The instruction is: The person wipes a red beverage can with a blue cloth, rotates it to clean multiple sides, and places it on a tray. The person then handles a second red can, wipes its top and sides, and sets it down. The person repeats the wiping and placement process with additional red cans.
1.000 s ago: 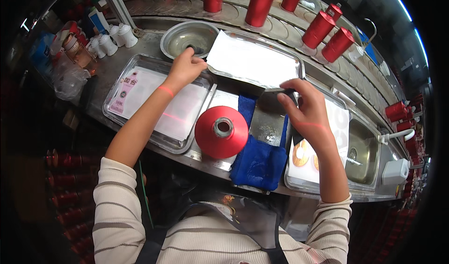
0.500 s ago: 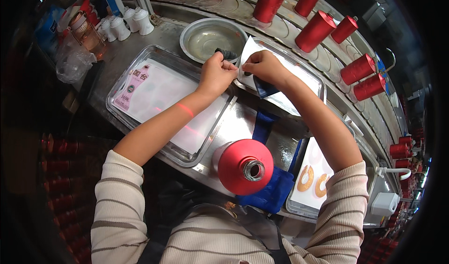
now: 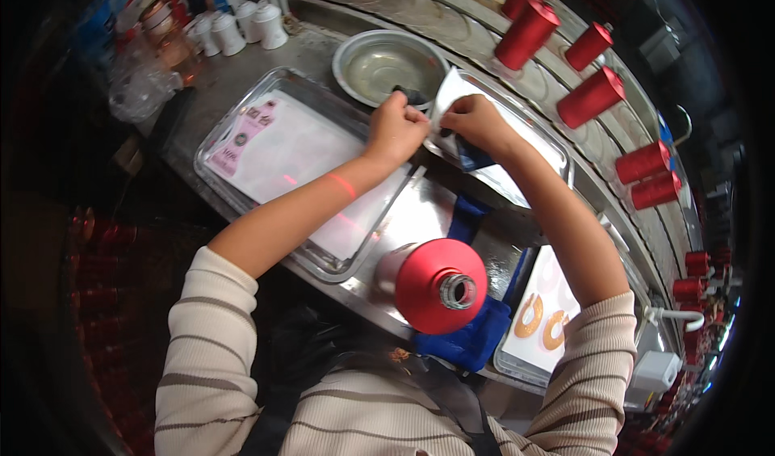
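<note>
My left hand (image 3: 397,135) pinches thumb and fingertips together at the left edge of a white sheet (image 3: 526,188); what lies between them is too small to make out. A black ribbed piece (image 3: 410,96) shows at its fingers. Close by on the right, my right hand (image 3: 482,126) is closed at the sheet's raised corner. Under its palm sits a dark blue flat piece (image 3: 474,157), partly hidden. The sheet lies in a metal tray (image 3: 571,165). A red bottle (image 3: 432,294) with an open glass mouth stands upright between my forearms, touched by neither hand.
A metal basin (image 3: 347,72) of liquid adjoins the tray. At left, a tray (image 3: 211,145) holds a sheet with a pink label (image 3: 246,137). Blue cloth (image 3: 464,339) and gold ring-shaped labels (image 3: 529,317) lie at right. Red bottles (image 3: 591,97) line a conveyor (image 3: 476,48); white figurine-shaped bottles (image 3: 269,26) stand back left.
The view has shifted, so the trays, basin and bottle appear farther right. Red bottles on the conveyor have moved right and nearer. My hands keep nearly the same closed pose beside the sheet.
</note>
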`<state>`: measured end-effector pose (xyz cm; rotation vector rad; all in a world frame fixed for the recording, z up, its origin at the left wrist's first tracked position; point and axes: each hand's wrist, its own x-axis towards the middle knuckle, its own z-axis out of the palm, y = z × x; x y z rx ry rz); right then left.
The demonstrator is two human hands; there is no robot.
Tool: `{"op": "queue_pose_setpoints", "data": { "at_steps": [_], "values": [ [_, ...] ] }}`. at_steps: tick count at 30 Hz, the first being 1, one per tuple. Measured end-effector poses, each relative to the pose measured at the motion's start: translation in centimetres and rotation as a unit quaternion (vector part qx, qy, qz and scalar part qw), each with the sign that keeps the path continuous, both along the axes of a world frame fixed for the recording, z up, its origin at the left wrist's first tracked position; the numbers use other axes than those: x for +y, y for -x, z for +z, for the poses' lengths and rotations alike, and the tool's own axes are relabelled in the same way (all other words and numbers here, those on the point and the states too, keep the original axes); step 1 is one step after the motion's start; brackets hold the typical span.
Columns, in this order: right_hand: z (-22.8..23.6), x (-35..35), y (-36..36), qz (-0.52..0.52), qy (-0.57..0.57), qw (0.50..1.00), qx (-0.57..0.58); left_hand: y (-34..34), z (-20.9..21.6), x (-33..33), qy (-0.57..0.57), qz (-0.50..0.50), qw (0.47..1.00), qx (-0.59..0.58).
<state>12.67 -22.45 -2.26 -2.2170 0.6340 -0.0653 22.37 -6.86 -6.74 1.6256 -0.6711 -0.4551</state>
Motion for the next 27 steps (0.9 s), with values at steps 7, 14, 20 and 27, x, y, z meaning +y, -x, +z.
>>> {"op": "queue_pose_setpoints", "data": {
  "at_steps": [7,14,20,27],
  "values": [
    [1.1,-3.0,4.3,-0.09,-0.053,0.994,0.027,0.5,0.3,0.2,-0.06,0.035,0.994,-0.089],
    [3.3,-6.2,14.0,-0.188,0.007,0.972,-0.14,0.1,-0.8,0.4,0.012,0.008,0.999,-0.043],
    [7.5,-4.4,27.6,-0.309,-0.067,0.852,-0.417,0.2,1.8,6.0,0.079,-0.007,0.994,0.074],
    [15.0,9.9,51.0,-0.522,0.127,0.672,-0.51,9.9,16.6,13.6,0.239,-0.088,0.948,-0.193]
  ]
}}
